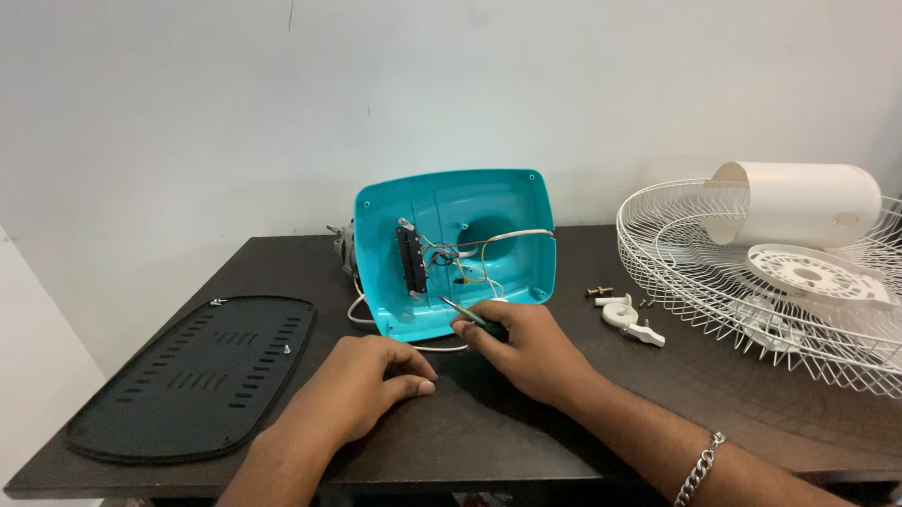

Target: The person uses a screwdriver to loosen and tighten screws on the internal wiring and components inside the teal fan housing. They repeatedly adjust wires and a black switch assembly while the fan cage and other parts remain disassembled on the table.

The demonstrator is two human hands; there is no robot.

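A turquoise plastic fan base shell (492,210) stands tilted on its edge on the dark table (525,426), its open inside facing me with a black switch block (411,259) and coloured wires (466,256). My right hand (528,346) grips a dark-handled screwdriver (474,317), whose thin shaft points up and left into the shell's lower part. My left hand (366,386) lies on the table just in front of the shell, fingers curled and holding nothing. A white cord (361,315) runs out below the shell.
A black vented cover plate (192,374) lies at the table's left. On the right sit a white wire fan grille (770,285) with a white cylinder housing (798,201) in it. Small white plastic parts (631,318) and a screw lie between. A pale wall stands behind.
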